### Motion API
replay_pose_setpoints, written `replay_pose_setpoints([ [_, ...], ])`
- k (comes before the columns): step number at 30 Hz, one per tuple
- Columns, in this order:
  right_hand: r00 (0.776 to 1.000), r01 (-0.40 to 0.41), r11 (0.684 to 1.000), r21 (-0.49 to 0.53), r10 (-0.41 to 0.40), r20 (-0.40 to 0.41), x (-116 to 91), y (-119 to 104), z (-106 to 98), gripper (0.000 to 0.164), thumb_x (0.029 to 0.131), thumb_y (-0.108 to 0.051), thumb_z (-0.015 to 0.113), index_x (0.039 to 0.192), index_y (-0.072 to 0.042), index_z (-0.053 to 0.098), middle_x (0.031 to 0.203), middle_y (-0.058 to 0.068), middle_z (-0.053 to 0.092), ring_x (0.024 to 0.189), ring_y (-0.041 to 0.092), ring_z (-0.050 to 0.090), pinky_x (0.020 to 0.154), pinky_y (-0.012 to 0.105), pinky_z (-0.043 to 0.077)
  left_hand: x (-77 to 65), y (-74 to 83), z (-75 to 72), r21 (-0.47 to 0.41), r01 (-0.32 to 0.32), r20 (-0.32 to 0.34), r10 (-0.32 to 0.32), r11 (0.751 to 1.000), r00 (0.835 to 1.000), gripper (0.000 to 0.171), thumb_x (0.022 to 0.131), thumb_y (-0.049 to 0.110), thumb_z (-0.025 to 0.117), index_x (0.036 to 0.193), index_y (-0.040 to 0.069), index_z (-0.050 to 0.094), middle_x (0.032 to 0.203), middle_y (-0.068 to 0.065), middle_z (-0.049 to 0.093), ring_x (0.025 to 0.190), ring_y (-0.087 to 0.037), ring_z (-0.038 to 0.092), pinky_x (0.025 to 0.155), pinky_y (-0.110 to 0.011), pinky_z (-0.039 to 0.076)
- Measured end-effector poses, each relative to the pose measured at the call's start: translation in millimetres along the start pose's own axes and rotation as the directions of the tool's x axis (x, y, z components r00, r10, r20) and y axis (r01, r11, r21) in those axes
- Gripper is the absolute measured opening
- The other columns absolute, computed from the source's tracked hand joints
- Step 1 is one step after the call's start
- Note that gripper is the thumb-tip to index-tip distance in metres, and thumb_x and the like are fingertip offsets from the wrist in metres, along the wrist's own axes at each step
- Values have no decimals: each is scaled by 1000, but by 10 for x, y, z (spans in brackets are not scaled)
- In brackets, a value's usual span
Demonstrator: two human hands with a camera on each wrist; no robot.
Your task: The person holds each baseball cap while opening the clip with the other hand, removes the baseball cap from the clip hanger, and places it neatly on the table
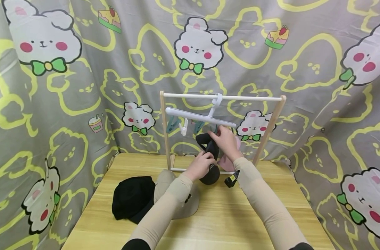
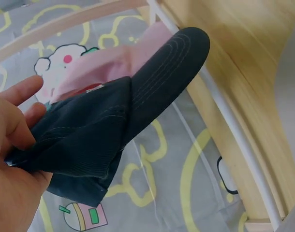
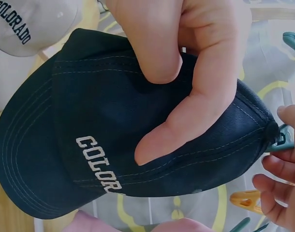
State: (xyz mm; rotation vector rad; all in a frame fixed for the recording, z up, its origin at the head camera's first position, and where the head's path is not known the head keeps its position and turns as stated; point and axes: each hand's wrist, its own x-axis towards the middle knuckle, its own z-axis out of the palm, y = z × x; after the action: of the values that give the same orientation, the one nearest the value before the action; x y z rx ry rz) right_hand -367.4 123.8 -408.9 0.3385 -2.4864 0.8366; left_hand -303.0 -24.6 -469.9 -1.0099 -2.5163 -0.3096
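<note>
Mid-frame, we judge the dark cap point(image 3: 118, 116) light, soft; hold its crown point(image 3: 96, 96). Left hand point(image 1: 200, 166) pinches it; right hand point(image 1: 226, 142) apparently pinches the clip point(image 3: 285, 137).

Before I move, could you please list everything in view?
curtain: count unclear, grey patterned, around
table: 1, wooden, below
rack: 1, wood and white, on table
hanger: 1, white, on rack
teal clips: 3+, teal, below hanger
white clip: 1, white, below hanger
dark cap: 1, blackish, below hanger
pink item: 1, pink, behind dark cap
yellow clip: 1, yellow, beyond dark cap
black cap: 1, black, on table
beige cap: 1, beige, beside black cap
wrist devices: 2, black, at wrists
sleeves: 2, beige, forearms
left hand: 1, gripping dark cap
right hand: 1, pinching teal clip
</note>
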Motion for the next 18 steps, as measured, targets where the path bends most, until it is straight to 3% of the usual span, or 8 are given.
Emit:
replay_pose_setpoints([
  [8, 1000, 10, 999, -34, -9, 27, 20, 2, -21, 45, 92, -51, 59, 72, -13, 46, 64, 5, 45, 54, 21, 42, 48, 30, 31, -3, 16, 56, 7, -14, -12, 14, 1000, 1000, 26, 88, 2, 65, 104, 18, 75, 107, -1, 65, 96, -19, 58, 90, -30, 47],
  [18, 999, 14, 999, -41, -12, 35, -6, -14, -45, 41, 92, -46, 60, 71, -13, 47, 63, 5, 47, 53, 21, 44, 47, 29, 32, -34, 59, 44, -85, 58, 1, -58, 995, 998, 31, 91, -1, 58, 110, 17, 74, 113, 2, 69, 107, -15, 63, 97, -31, 51],
])
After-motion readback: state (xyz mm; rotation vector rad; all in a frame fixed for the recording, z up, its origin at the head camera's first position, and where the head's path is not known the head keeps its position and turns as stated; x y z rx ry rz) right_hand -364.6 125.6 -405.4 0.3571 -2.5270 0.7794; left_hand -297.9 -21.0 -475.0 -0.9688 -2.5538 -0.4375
